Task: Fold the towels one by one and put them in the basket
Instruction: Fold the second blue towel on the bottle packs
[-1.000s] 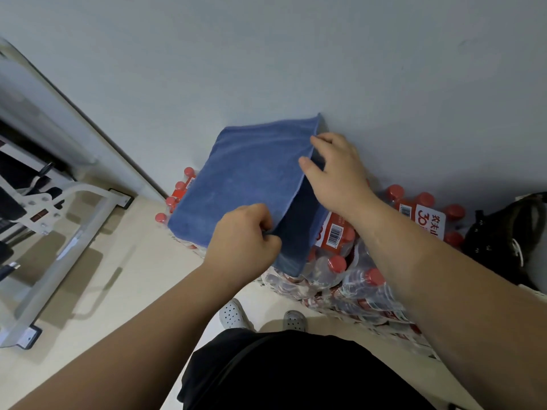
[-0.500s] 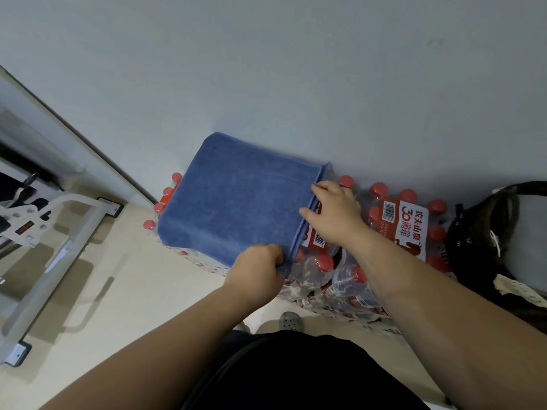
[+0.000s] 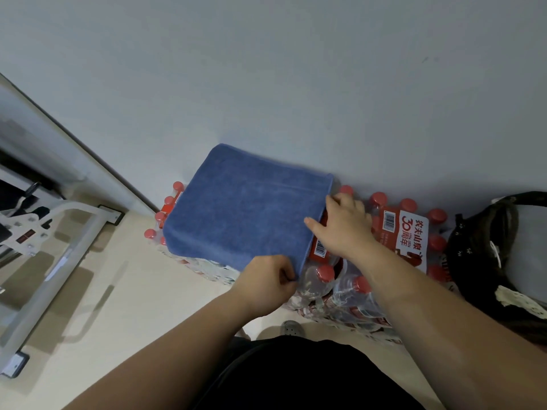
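Towel first: the folded blue terry-cloth towel (image 3: 248,208) lies flat on top of the shrink-wrapped packs of red-capped clear plastic water bottles (image 3: 349,279) that stand against the pale grey wall (image 3: 296,69). My left hand (image 3: 266,284) pinches the towel's near right corner, fingers curled tight on the cloth. My right hand (image 3: 344,224) rests at the towel's right edge, fingers loosely spread, thumb touching the hem, palm over the bottle caps. To the right of the packs sits a black bag (image 3: 485,247) with a scrap of white lace on it. At the left, on the beige floor (image 3: 124,306), stands a white metal frame (image 3: 56,250).
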Demonstrator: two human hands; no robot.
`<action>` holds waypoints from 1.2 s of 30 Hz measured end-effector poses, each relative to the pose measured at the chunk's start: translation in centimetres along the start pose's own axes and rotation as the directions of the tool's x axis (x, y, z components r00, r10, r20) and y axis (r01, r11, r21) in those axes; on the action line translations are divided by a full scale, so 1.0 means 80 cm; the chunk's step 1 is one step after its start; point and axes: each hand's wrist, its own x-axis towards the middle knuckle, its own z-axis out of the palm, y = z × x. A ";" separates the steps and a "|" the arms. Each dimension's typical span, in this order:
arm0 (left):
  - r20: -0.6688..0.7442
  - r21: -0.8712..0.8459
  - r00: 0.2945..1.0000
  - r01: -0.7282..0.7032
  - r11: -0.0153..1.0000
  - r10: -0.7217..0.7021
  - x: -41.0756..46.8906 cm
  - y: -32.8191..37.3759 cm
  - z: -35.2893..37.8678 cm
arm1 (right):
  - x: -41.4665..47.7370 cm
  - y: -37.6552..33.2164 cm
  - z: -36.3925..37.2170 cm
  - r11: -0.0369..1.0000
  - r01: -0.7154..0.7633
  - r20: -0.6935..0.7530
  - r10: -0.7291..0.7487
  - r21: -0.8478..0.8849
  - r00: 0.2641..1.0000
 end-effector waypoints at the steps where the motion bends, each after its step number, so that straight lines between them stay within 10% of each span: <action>1: -0.014 0.010 1.000 -0.004 1.000 0.004 0.002 -0.001 -0.002 | 0.000 -0.002 0.003 1.000 -0.001 -0.003 0.001 -0.006 1.000; 11: -0.434 0.336 0.890 0.017 0.942 0.139 0.031 -0.073 -0.091 | 0.015 -0.090 0.022 0.981 0.193 0.042 -0.192 -0.024 0.981; 19: -0.109 0.609 0.994 0.074 0.789 -0.010 0.039 -0.161 -0.126 | 0.022 -0.083 0.075 0.963 0.149 -0.085 -0.171 -0.225 0.982; 36: 0.128 0.652 0.969 -0.243 0.719 0.212 -0.014 -0.221 -0.149 | -0.060 -0.121 0.111 0.969 -0.025 -0.033 0.018 -0.245 0.999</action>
